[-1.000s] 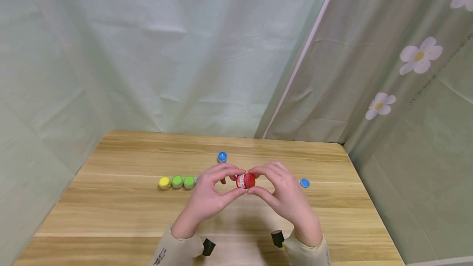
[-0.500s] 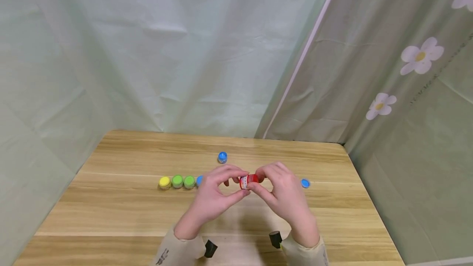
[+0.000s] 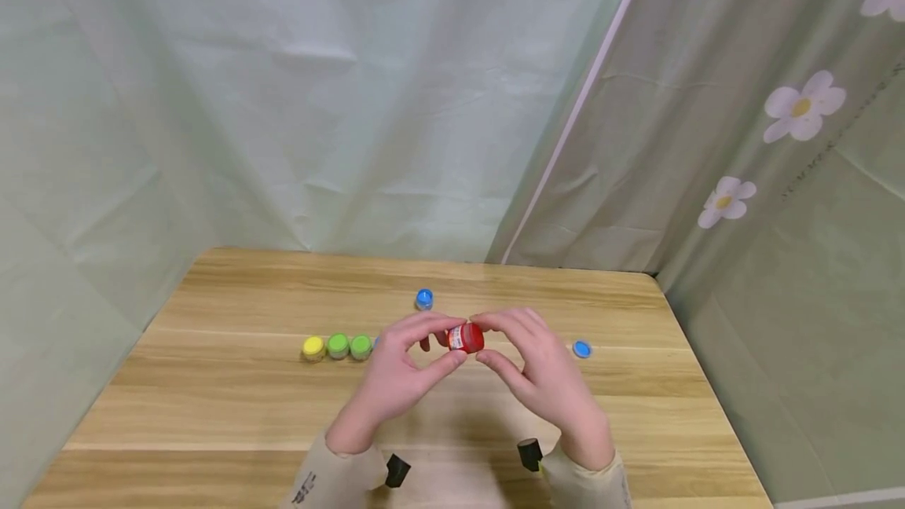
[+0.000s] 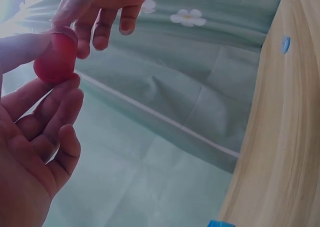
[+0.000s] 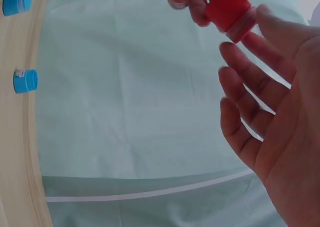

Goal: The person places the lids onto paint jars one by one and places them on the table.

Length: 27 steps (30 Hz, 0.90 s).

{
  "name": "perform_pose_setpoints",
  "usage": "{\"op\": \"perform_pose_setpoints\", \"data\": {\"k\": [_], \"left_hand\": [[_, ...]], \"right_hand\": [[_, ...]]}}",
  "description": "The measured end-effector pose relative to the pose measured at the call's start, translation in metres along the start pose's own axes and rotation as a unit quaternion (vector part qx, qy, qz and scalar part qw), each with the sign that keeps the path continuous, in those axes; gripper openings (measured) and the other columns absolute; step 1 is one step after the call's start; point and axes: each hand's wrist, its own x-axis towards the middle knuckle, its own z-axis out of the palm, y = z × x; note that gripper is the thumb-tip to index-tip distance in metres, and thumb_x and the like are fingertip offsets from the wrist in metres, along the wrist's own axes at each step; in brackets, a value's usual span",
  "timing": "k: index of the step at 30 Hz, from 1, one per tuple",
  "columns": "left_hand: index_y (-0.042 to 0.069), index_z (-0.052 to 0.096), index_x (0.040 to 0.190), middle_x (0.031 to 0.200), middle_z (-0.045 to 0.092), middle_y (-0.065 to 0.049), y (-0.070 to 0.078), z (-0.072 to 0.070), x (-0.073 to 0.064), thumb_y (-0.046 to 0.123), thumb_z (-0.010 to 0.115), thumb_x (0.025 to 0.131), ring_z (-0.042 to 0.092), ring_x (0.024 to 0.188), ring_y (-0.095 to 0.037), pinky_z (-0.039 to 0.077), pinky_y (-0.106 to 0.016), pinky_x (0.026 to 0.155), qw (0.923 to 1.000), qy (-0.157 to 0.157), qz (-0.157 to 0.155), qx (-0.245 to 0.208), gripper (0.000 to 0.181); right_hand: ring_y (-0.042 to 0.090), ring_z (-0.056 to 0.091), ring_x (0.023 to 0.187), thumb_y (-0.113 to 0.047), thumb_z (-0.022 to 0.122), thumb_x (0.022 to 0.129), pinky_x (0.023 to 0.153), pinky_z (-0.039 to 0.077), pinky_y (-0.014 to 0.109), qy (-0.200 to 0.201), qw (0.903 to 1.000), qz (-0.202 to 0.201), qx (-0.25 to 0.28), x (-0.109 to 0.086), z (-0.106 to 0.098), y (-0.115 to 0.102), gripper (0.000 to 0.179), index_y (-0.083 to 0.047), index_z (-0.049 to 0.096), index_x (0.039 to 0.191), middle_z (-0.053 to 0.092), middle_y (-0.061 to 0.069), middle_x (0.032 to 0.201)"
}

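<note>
Above the middle of the table, a small red jar [image 3: 464, 338] with a white label is held tilted on its side. My left hand [image 3: 396, 379] pinches it between thumb and fingers, as the left wrist view shows the jar [image 4: 56, 62] from below. At its other end, my right hand [image 3: 547, 375] has thumb and index finger about the rim. In the right wrist view the right thumb [image 5: 280, 29] touches that rim, while the other fingers [image 5: 245, 122] are spread loosely. Whether the rim is a separate lid cannot be told.
A yellow-topped jar [image 3: 314, 349] and two green-topped jars [image 3: 349, 346] stand in a row at left; a blue one [image 3: 377, 342] is partly hidden by my left hand. Another blue jar [image 3: 424, 299] stands farther back. A flat blue lid [image 3: 582, 349] lies right on the wooden table [image 3: 212, 407].
My right fingers wrapped closer over the jar's end half a second ago, then drew back to its rim. Both hands and the jar shifted slightly right, then back left and up.
</note>
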Motion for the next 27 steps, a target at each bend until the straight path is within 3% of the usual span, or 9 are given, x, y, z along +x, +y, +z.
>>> {"op": "perform_pose_setpoints", "data": {"k": [4,11,16,19,23,27], "left_hand": [[0.014,0.079,0.123,0.113,0.077,0.003,0.001,-0.002,0.001,0.013,0.086,0.093,0.065,0.091,-0.017,0.050,-0.031,0.071,0.9999,-0.007,0.008,-0.002,0.031],[0.016,0.081,0.120,0.107,0.076,0.005,0.000,-0.003,0.001,0.014,0.088,0.092,0.063,0.087,-0.017,0.049,-0.029,0.069,0.9999,-0.009,0.009,0.000,0.030],[0.015,0.082,0.118,0.103,0.075,0.006,0.000,-0.002,0.000,0.015,0.089,0.091,0.063,0.084,-0.017,0.050,-0.031,0.067,1.0000,-0.007,0.003,-0.002,0.028],[0.014,0.083,0.117,0.102,0.076,0.005,-0.001,-0.001,0.000,0.013,0.089,0.089,0.063,0.083,-0.018,0.053,-0.032,0.067,0.9999,-0.005,0.000,-0.012,0.028],[0.010,0.084,0.112,0.098,0.076,0.003,-0.003,0.000,-0.001,0.007,0.092,0.085,0.064,0.079,-0.018,0.055,-0.032,0.068,0.9995,0.000,0.004,-0.031,0.028],[0.007,0.084,0.109,0.095,0.076,0.000,-0.005,0.002,-0.002,0.003,0.093,0.081,0.064,0.076,-0.016,0.056,-0.032,0.066,0.9989,0.004,0.022,-0.043,0.030]], "right_hand": [[0.018,0.064,0.116,-0.040,0.064,0.107,0.097,0.054,0.035,0.000,0.9998,-0.017,0.003,0.002,0.000,-0.001,0.038,-0.015,0.068,0.136,0.071,-0.005,0.127],[0.016,0.063,0.111,-0.043,0.061,0.106,0.092,0.056,0.035,-0.009,0.9998,-0.004,-0.020,0.003,0.004,-0.004,0.038,-0.015,0.068,0.131,0.070,-0.006,0.120],[0.014,0.062,0.107,-0.032,0.072,0.099,0.089,0.054,0.036,-0.024,0.9992,0.016,-0.027,0.004,0.006,-0.005,0.035,-0.015,0.065,0.128,0.070,-0.008,0.112],[0.013,0.060,0.104,-0.041,0.062,0.103,0.088,0.053,0.035,-0.036,0.9985,0.026,-0.031,0.005,0.008,-0.007,0.033,-0.016,0.064,0.125,0.069,-0.009,0.109],[0.012,0.057,0.100,-0.057,0.034,0.107,0.085,0.052,0.034,-0.047,0.9978,0.031,-0.035,0.006,0.010,-0.010,0.050,-0.018,0.062,0.118,0.066,-0.011,0.105],[0.012,0.056,0.098,-0.059,0.027,0.107,0.082,0.052,0.033,-0.052,0.9971,0.031,-0.044,0.005,0.012,-0.011,0.055,-0.017,0.061,0.117,0.063,-0.010,0.104]]}}
